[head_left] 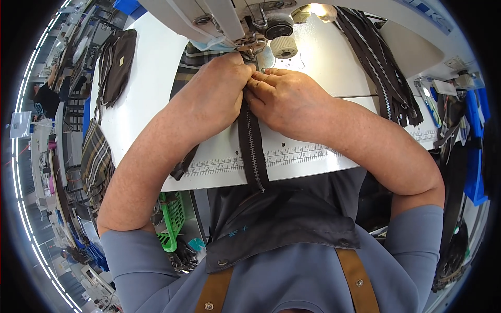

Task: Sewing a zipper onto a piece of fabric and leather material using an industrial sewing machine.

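My left hand (219,91) and my right hand (284,99) meet beneath the needle area of a white sewing machine (218,15). Both have curled, closed fingertips on the top end of a dark brown zipper (253,151), which hangs down across the ruler edge of the work table (297,175). Plaid fabric (185,68) lies under and behind my left hand, beside a pale blue strip of material (209,46). My fingertips hide what exactly is pinched and how the zipper meets the fabric.
Several loose zippers (381,68) lie at the right, beside tools (429,104) and blue bins (475,151). A dark brown fabric piece (117,68) and more plaid cloth (96,161) are at the left. A green basket (171,224) sits below the table. Another person (44,96) is at the far left.
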Demonstrator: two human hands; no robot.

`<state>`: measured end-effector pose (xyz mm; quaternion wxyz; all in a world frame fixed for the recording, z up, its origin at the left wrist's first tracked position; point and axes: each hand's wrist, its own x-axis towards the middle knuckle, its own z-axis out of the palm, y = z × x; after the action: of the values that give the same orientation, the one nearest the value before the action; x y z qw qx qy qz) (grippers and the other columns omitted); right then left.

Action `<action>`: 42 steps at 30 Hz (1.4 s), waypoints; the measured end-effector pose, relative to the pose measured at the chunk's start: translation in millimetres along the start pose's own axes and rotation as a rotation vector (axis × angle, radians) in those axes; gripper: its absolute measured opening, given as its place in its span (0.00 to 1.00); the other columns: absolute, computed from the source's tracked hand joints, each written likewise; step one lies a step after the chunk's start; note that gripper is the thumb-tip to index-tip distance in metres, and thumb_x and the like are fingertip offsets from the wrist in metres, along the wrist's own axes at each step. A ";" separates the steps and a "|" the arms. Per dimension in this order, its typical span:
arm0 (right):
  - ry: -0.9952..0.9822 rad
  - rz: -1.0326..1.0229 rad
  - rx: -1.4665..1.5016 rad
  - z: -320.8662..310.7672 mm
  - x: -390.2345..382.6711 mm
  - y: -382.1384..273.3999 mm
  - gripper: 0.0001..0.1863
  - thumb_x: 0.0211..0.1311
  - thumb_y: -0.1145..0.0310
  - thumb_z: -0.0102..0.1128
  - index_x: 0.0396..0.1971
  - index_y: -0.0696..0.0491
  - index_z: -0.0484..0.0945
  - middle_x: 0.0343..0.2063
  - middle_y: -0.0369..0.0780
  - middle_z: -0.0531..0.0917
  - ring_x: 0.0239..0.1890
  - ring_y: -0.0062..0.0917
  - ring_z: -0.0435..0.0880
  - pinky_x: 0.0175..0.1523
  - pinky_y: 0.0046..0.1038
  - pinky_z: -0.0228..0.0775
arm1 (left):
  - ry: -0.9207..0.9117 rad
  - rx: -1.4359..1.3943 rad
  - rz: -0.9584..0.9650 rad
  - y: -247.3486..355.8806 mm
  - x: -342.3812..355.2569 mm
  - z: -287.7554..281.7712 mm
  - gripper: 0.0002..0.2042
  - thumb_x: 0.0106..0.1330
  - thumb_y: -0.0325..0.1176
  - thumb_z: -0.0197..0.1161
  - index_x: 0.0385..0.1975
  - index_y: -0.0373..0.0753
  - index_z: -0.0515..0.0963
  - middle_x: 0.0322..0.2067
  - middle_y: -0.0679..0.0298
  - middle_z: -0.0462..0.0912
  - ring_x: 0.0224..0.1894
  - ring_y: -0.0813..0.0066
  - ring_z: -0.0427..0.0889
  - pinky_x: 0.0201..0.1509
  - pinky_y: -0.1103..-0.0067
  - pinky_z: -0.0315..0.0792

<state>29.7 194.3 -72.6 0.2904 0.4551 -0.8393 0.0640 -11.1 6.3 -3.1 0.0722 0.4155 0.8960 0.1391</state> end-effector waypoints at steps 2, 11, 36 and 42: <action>-0.013 0.010 0.027 -0.1 0.1 -0.2 0.09 0.47 0.68 0.64 0.27 0.57 0.86 0.31 0.41 0.85 0.40 0.30 0.86 0.43 0.29 0.80 | 0.082 -0.059 -0.007 2.5 -2.5 3.5 0.18 0.62 0.17 0.53 0.52 0.25 0.79 0.40 0.46 0.81 0.45 0.48 0.82 0.52 0.64 0.75; -0.015 0.138 0.128 -41.3 -0.9 14.2 0.07 0.52 0.69 0.62 0.32 0.52 0.82 0.28 0.38 0.83 0.31 0.29 0.86 0.37 0.32 0.78 | 0.187 -0.133 -0.031 8.8 -21.4 16.4 0.23 0.58 0.15 0.53 0.56 0.25 0.76 0.41 0.47 0.79 0.45 0.46 0.80 0.53 0.63 0.74; -0.385 0.089 0.313 -68.4 -13.3 -31.2 0.49 0.38 0.47 0.80 0.62 0.56 0.76 0.65 0.51 0.72 0.71 0.43 0.68 0.74 0.48 0.59 | 0.679 0.077 -0.089 29.0 -78.6 10.9 0.19 0.55 0.27 0.67 0.48 0.39 0.78 0.29 0.57 0.82 0.34 0.60 0.83 0.38 0.69 0.74; -0.197 -0.008 0.233 -41.5 -5.2 -21.0 0.28 0.45 0.48 0.74 0.36 0.59 0.83 0.32 0.40 0.80 0.37 0.31 0.79 0.43 0.33 0.71 | 0.126 0.534 -0.108 30.4 -63.4 -5.7 0.26 0.47 0.27 0.69 0.51 0.53 0.85 0.25 0.72 0.85 0.29 0.69 0.84 0.39 0.75 0.71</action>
<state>66.5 201.4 -44.6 0.1519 0.4932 -0.8488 0.1149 50.4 -24.5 12.6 -0.0885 0.3620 0.9245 -0.0805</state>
